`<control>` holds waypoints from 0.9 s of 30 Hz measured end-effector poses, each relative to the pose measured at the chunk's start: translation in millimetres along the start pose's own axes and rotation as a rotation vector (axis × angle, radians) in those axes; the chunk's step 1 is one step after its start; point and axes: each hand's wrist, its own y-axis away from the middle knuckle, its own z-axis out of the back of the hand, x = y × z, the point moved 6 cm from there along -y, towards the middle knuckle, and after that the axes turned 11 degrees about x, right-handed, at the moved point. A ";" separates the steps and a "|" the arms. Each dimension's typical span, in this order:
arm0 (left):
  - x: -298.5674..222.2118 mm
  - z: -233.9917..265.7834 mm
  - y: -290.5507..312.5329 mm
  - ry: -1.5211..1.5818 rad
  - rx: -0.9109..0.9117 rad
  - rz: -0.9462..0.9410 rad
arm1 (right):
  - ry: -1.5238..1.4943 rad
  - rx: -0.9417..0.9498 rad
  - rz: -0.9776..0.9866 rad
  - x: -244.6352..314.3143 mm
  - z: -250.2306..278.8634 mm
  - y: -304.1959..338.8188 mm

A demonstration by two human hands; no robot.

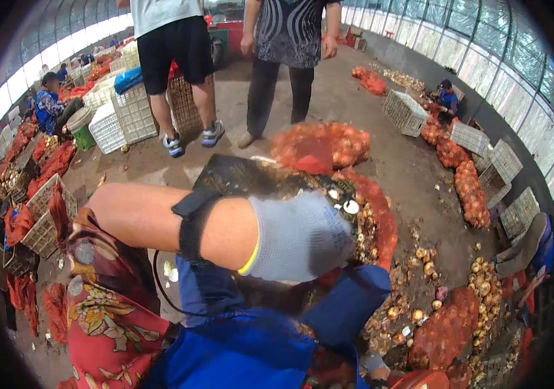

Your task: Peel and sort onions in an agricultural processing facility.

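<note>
Floor (406, 172): brown, littered.
Dark crate (224, 174): in front of us.
Red net bag (304, 152): just beyond the crate, holding onions (348, 144).
Left hand (303, 236): pale-gloved, near the crate; we cannot tell whether its fingers grip.
Right hand (374, 364): low at right; we cannot tell its fingers' state.
Loose onions (482, 286): we see them on the floor to our right.
</note>
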 end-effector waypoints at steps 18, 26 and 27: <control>65.0 42.7 64.5 -0.237 -0.274 0.081 | -0.161 -0.248 -0.904 -75.8 -157.8 367.0; 89.6 4.9 4.7 -0.068 -0.418 0.031 | -0.624 -0.390 -1.715 75.5 -312.8 686.3; 93.8 0.4 1.3 -0.053 -0.435 0.038 | -0.678 -0.401 -1.808 96.2 -319.6 705.1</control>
